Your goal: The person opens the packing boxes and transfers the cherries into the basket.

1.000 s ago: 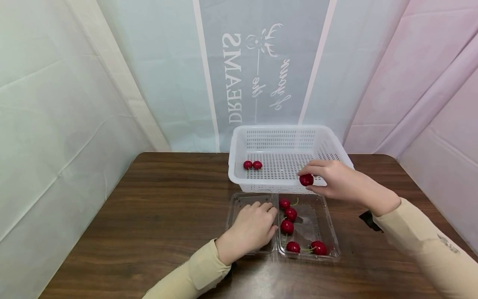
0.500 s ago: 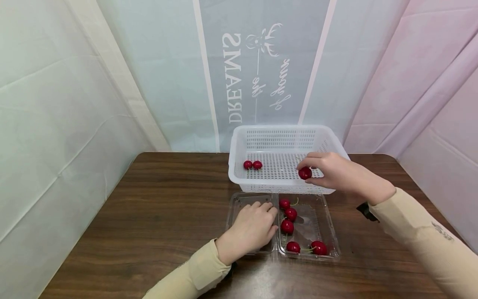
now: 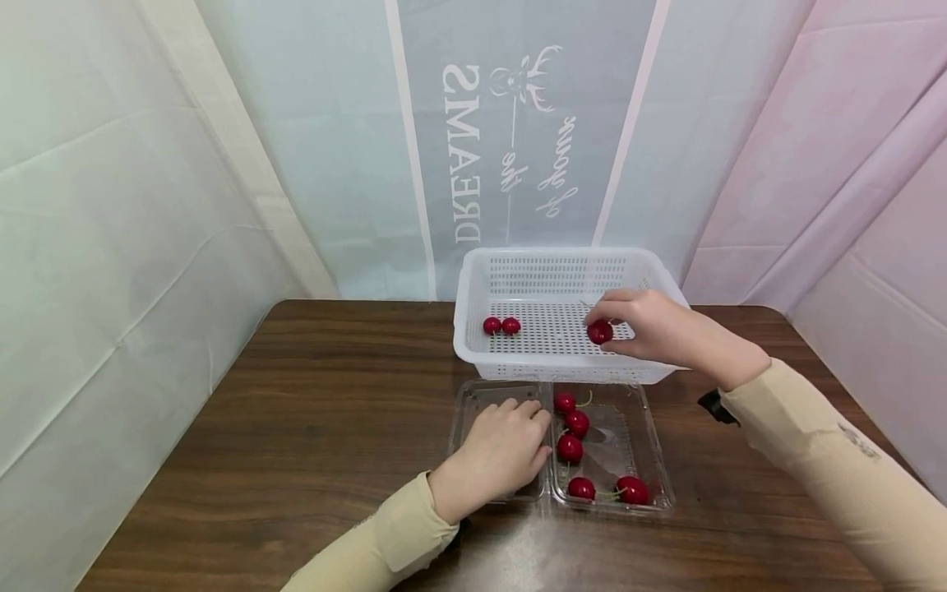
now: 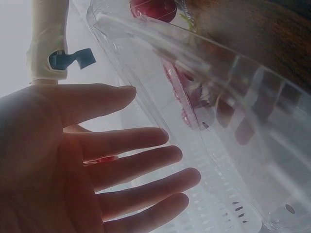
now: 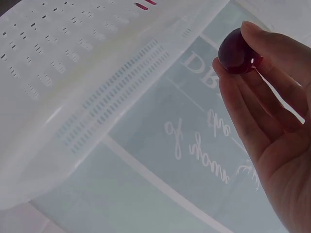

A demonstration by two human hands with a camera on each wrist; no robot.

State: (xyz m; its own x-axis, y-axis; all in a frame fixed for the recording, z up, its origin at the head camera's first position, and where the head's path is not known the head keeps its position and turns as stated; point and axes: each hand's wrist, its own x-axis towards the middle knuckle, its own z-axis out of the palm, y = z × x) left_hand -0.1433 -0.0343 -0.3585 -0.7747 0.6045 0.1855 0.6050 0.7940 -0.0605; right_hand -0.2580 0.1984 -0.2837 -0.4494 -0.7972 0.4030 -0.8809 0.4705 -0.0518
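Note:
My right hand point(image 3: 654, 327) pinches a dark red cherry point(image 3: 599, 332) between thumb and fingers, over the front right part of the white perforated basket point(image 3: 462, 329). In the right wrist view the same cherry point(image 5: 238, 52) sits at the fingertips. Inside the basket, at the left, lie two cherries point(image 3: 501, 326) side by side. Several cherries point(image 3: 570, 449) with green stems lie in the right half of the clear plastic clamshell box point(image 3: 658, 460). Over that box's left half rests my left hand point(image 3: 491, 456); in the left wrist view its fingers point(image 4: 141, 167) are spread and hold nothing.
The box lies unfolded on the brown wooden table point(image 3: 311, 427), just in front of the basket. Behind the table hangs a grey-blue cloth point(image 3: 533, 148) with white lettering. Pale cloth walls point(image 3: 133, 205) close in both sides.
My right hand has carried the cherry from the basket's front rim a little farther back and left, over its inside. The left hand stays where it was.

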